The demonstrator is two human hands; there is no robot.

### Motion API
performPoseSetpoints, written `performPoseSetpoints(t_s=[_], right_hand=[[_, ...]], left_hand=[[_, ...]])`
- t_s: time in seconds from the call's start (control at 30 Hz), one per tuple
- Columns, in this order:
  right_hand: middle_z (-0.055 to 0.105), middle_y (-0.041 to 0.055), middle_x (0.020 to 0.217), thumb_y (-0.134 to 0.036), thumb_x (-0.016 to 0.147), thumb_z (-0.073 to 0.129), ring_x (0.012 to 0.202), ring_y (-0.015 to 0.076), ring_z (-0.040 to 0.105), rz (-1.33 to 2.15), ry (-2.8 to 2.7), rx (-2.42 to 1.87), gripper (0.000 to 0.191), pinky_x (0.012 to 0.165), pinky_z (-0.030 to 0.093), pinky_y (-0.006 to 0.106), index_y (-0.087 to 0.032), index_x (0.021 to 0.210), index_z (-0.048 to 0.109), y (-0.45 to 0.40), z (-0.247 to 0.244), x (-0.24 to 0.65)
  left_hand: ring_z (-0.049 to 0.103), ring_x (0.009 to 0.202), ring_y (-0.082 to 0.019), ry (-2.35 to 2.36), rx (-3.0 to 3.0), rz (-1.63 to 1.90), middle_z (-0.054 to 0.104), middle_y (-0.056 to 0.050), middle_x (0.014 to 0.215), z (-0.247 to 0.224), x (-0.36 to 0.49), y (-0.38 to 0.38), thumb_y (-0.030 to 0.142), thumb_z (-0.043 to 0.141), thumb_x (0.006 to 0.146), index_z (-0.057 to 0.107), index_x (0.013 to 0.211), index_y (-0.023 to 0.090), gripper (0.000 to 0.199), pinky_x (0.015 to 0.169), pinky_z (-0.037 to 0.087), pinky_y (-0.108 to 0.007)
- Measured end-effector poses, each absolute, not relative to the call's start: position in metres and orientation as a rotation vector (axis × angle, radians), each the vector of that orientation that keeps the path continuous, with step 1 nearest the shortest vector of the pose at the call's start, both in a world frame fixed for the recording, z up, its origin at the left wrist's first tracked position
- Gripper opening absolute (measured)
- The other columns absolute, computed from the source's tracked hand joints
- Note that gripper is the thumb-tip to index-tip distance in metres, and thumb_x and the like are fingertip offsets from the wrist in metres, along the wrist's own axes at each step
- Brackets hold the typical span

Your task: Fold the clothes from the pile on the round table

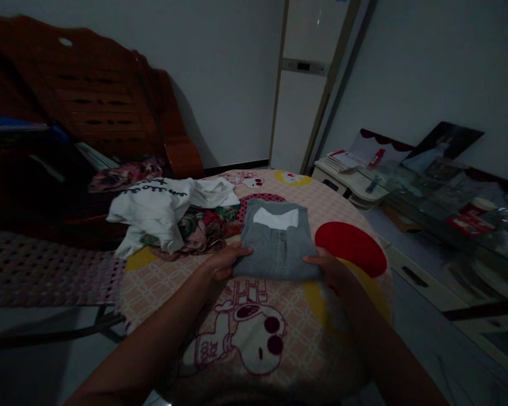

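A folded grey knit garment (260,256) with a white patch at its neck lies on the round table, which has a patterned cloth (322,349). My left hand (228,259) grips its left edge, thumb on top and fingers partly hidden. At the opposite edge my right hand (328,268) pinches the garment the same way, its fingers mostly under the fabric. Left of the garment sits a loose heap: a white shirt (152,206) with dark lettering on top, and crumpled patterned clothes (201,231) beneath it.
Behind the heap stands a carved wooden bench (101,107) with items on its seat. A woven seat (55,268) touches the left side of the scene. To the right is a glass-topped cabinet (432,208) crowded with things. A tall white appliance (300,113) stands at the back.
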State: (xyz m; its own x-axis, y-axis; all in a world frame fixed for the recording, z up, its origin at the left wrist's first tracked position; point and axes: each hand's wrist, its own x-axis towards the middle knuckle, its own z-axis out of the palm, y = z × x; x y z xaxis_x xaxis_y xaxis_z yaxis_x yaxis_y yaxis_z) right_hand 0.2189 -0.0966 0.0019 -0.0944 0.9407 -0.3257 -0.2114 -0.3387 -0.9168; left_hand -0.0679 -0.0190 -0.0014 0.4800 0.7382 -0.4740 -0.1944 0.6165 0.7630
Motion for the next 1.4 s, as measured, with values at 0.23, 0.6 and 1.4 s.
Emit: performPoseSetpoints(t_s=[0.23, 0.6, 1.4], right_hand=[[0.077, 0.0096, 0.105, -0.024, 0.066, 0.077, 0.091, 0.0258, 0.073, 1.538, -0.833, -1.307, 0.047, 0.08, 0.059, 0.034, -0.02, 0.111, 0.067, -0.107, -0.004, 0.221], [0.072, 0.0083, 0.069, -0.049, 0.059, 0.081, 0.06, 0.0205, 0.064, 1.189, -0.815, -1.418, 0.037, 0.056, 0.049, 0.03, -0.018, 0.075, 0.069, -0.064, -0.011, 0.223], [0.062, 0.0015, 0.06, -0.032, 0.075, 0.059, 0.06, 0.0151, 0.056, 0.434, -1.32, -1.895, 0.02, 0.056, 0.035, 0.025, -0.019, 0.06, 0.056, -0.025, -0.015, 0.238]], left_hand=[[0.072, 0.073, -0.019, 0.913, 0.639, 0.679, 0.076, -0.009, 0.094, -0.003, -0.074, -0.029, 0.011, 0.076, 0.066, 0.069, 0.1, 0.016, 0.035, 0.065, 0.06, -0.027], [0.056, 0.056, -0.014, 1.233, 0.945, 0.897, 0.062, -0.001, 0.061, -0.015, -0.048, 0.021, 0.036, 0.077, 0.065, 0.063, 0.068, 0.015, 0.026, 0.053, 0.041, -0.024], [0.054, 0.071, -0.019, 1.636, 1.965, 0.95, 0.059, -0.003, 0.071, -0.016, -0.051, 0.037, 0.029, 0.053, 0.087, 0.058, 0.073, 0.018, 0.018, 0.067, 0.037, -0.028]])
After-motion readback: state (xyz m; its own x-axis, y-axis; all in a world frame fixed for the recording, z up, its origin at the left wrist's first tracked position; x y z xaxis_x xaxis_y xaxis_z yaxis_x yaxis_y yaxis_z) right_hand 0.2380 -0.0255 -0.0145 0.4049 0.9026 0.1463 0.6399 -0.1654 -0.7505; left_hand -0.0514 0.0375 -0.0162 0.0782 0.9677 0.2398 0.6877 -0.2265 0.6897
